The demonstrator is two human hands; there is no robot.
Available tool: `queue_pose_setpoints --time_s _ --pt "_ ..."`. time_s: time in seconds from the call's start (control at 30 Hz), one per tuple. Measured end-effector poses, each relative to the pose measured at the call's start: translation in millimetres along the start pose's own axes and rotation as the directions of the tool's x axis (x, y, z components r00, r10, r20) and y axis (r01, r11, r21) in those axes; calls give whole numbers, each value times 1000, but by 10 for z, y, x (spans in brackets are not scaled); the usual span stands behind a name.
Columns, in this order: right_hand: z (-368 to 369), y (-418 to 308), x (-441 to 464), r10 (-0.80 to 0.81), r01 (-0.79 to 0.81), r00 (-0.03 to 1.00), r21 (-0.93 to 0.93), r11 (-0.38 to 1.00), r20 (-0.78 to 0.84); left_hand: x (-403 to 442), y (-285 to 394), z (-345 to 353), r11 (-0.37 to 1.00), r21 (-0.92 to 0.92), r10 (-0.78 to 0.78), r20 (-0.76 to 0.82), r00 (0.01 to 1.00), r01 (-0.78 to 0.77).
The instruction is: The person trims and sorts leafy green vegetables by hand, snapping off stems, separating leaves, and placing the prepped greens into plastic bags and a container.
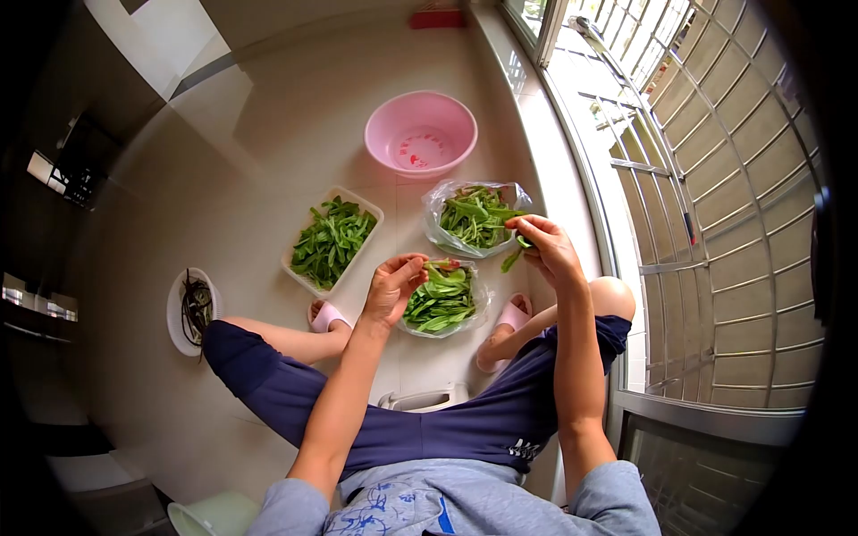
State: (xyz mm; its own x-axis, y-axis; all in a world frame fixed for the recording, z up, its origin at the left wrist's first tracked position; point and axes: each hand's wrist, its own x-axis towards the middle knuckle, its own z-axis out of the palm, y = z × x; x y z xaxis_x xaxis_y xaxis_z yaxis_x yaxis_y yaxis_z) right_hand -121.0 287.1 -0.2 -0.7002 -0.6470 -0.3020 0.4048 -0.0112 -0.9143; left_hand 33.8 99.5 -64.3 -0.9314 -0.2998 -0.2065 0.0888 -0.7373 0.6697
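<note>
Above the nearer bag of greens, my left hand pinches a small reddish stem end between thumb and fingertips. My right hand is raised to the right, its fingers closed on a few green leaves that hang below them. Leafy greens fill the clear plastic bag between my feet. Behind it stands a second clear bag holding more greens. To the left, a rectangular white tray holds a heap of green leaves.
A pink basin with a red print inside stands beyond the bags. At the far left is a round white basket with dark stems. A light green bin is at the lower left; a ledge and metal window bars line the right.
</note>
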Motion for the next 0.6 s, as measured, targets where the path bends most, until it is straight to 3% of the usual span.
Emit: queue_pose_setpoints --time_s 0.1,0.23,0.3,0.43,0.57,0.6 --pt "-11 52 -73 56 -56 998 -99 993 -4 152 -58 186 1000 0 6 41 999 -6" --pt "108 120 -66 231 -197 961 -205 959 152 224 -101 274 993 108 -57 117 991 44" --pt "101 134 -36 342 -268 891 -264 927 299 244 -115 287 989 138 -69 135 988 50" --pt "135 243 9 363 -269 855 -283 921 369 259 -154 291 986 159 -64 150 987 39" --pt "155 314 5 361 -300 871 -220 928 335 265 -210 301 986 160 -60 75 995 48" --pt "152 358 19 335 -313 907 -123 942 256 280 -238 291 985 168 -43 61 997 32"
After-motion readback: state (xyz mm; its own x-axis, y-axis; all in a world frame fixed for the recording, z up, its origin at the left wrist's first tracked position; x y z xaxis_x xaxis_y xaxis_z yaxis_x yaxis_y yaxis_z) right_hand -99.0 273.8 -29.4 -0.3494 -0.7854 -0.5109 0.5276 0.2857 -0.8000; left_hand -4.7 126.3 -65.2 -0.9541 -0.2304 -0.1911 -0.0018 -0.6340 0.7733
